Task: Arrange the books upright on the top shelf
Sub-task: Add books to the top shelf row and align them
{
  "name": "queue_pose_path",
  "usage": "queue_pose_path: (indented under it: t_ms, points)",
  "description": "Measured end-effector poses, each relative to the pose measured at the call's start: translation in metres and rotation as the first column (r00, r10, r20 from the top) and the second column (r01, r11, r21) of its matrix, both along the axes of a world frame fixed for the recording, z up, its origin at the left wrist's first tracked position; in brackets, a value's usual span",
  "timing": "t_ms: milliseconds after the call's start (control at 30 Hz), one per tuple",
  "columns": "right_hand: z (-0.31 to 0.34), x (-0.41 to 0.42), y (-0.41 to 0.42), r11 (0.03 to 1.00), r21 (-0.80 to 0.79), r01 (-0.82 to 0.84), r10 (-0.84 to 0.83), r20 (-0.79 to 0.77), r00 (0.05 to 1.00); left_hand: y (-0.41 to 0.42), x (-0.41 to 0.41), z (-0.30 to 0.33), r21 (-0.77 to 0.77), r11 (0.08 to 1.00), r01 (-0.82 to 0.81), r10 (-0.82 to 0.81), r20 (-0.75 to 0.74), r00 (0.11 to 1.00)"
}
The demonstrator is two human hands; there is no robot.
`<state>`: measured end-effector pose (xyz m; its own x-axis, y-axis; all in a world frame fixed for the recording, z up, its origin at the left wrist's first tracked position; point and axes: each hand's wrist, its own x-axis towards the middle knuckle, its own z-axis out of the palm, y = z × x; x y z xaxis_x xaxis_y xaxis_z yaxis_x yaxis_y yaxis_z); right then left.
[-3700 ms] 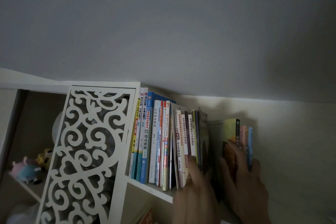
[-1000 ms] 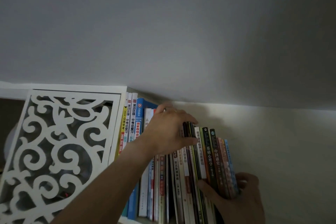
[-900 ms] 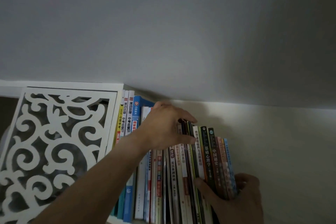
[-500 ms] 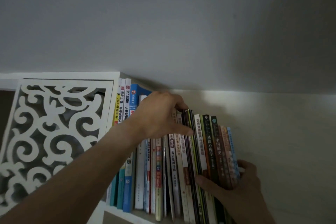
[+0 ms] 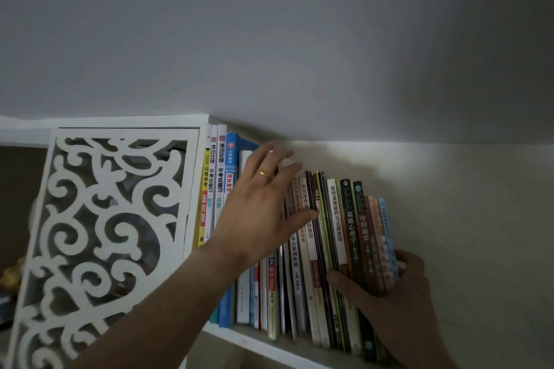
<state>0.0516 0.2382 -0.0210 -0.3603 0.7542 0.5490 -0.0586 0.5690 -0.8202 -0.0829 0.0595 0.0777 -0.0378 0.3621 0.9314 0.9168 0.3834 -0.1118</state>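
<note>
A row of books (image 5: 338, 234) stands upright on the white top shelf (image 5: 239, 338), spines facing me, leaning slightly left. My left hand (image 5: 263, 210), wearing a gold ring, lies over the middle books. Its fingers stretch above the book tops and its thumb rests against the spines. My right hand (image 5: 401, 296) holds the right end of the row low down, thumb across the dark spines and fingers wrapped around the outer blue book (image 5: 385, 228). Taller books (image 5: 220, 177) stand at the left end beside the shelf's side panel.
A white cut-out scroll panel (image 5: 105, 234) closes the shelf unit on the left, with a small toy (image 5: 12, 275) behind it. The ceiling sits close above the book tops. A bare cream wall (image 5: 464, 219) lies right of the row.
My left hand's fingers have straightened and lifted from their curl over the book tops. My right hand keeps its hold on the row's right end. The view has shifted slightly downward.
</note>
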Motion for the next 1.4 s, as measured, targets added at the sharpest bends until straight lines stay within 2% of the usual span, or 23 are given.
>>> queue_pose_path:
  t_ms: [100,300,367,433,533,667,767,800,900,1000,1100,1200,1267,1300,1400]
  points:
    - [-0.003,0.000,0.000,1.000,0.022,0.007,-0.006,-0.010,1.000,0.001,0.004,-0.001,0.009,0.999,-0.031,0.031,0.008,0.999]
    - [-0.008,0.000,0.003,0.997,0.078,0.028,-0.026,-0.028,0.999,0.001,0.018,-0.005,0.008,0.971,-0.238,0.237,-0.090,0.967]
    - [-0.009,-0.001,0.003,0.996,0.082,0.025,-0.022,-0.039,0.999,0.003,0.025,-0.007,0.033,0.968,-0.248,0.250,-0.077,0.965]
    - [-0.009,0.000,0.002,0.995,0.089,0.035,-0.032,-0.038,0.999,0.007,0.030,-0.010,0.070,0.975,-0.213,0.216,-0.050,0.975]
    - [-0.009,0.000,0.002,0.993,0.103,0.048,-0.045,-0.036,0.998,0.012,0.035,-0.012,0.138,0.983,-0.123,0.113,0.077,0.991]
    - [-0.010,0.001,0.002,0.993,0.106,0.044,-0.041,-0.036,0.999,0.009,0.054,-0.014,0.286,0.958,0.000,-0.044,0.147,0.988]
    - [-0.010,0.002,0.002,0.994,0.103,0.026,-0.021,-0.049,0.999,0.008,0.069,-0.040,0.329,0.926,0.187,-0.279,0.257,0.926]
    - [-0.010,0.002,0.001,0.994,0.104,0.021,-0.015,-0.054,0.998,0.011,0.072,-0.053,0.328,0.924,0.199,-0.301,0.296,0.907]
    - [-0.009,0.004,-0.001,0.994,0.109,0.020,-0.013,-0.058,0.998,0.018,0.082,-0.079,0.313,0.941,0.130,-0.253,0.394,0.883]
    - [-0.007,0.007,-0.004,0.996,0.090,0.019,-0.013,-0.064,0.998,0.011,0.089,-0.086,0.333,0.929,0.162,-0.306,0.443,0.843]
    - [-0.005,0.009,-0.005,0.996,0.087,0.019,-0.015,-0.051,0.999,-0.006,0.103,-0.096,0.454,0.876,0.163,-0.346,0.356,0.868]
    - [-0.005,0.010,-0.006,0.997,0.083,0.008,-0.006,-0.014,1.000,-0.012,0.108,-0.108,0.491,0.862,0.126,-0.323,0.342,0.882]
    - [-0.003,0.012,0.000,0.996,0.067,-0.063,0.061,0.041,0.997,-0.009,0.109,-0.110,0.487,0.861,0.146,-0.361,0.383,0.850]
    - [0.000,0.017,0.003,0.991,0.007,-0.133,0.133,0.052,0.990,-0.010,0.111,-0.110,0.475,0.866,0.156,-0.370,0.397,0.840]
    - [0.007,0.039,0.005,0.940,-0.132,-0.315,0.320,0.022,0.947,-0.028,0.127,-0.110,0.456,0.877,0.150,-0.332,0.352,0.875]
